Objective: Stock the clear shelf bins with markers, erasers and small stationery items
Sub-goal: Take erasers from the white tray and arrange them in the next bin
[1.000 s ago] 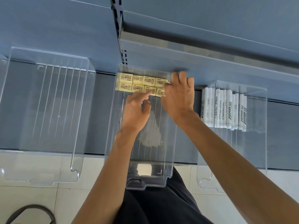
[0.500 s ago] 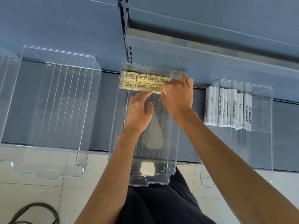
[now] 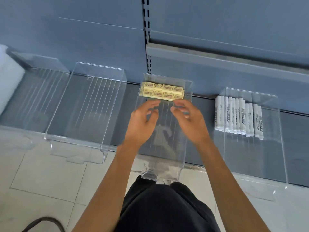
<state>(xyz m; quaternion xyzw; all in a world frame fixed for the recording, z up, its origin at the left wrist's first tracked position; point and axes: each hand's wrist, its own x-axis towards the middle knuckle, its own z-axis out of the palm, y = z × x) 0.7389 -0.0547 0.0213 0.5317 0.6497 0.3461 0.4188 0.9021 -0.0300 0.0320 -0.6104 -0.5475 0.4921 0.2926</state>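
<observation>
Behind everything, a blue back panel with a slotted upright. Below it, a grey-blue shelf deck, and nearer still a pale tiled floor. At the bottom centre, black clothing.

Along the deck, four clear bins side by side, each overhanging the deck's front edge:
- far-left bin, partly blurred, with something white just beside it at the frame's edge
- left bin, ribbed floor showing
- middle bin, straight ahead
- right bin, well apart from the middle one

In the right bin, white markers lying lengthwise in a row against the back half, touching one another.

Reaching into the middle bin, left hand and right hand, side by side but apart. Fingers of both loosely curled, gripping nothing.

At the very back of the middle bin, yellow erasers packed in two rows of four, printed faces up, hard against the rear wall. Just beyond both sets of fingertips, the front row: left fingers under its middle, right fingers under its right end. Touching or a hair short: impossible to tell.

Bottom left, on the tiles, a dark curved cable.
</observation>
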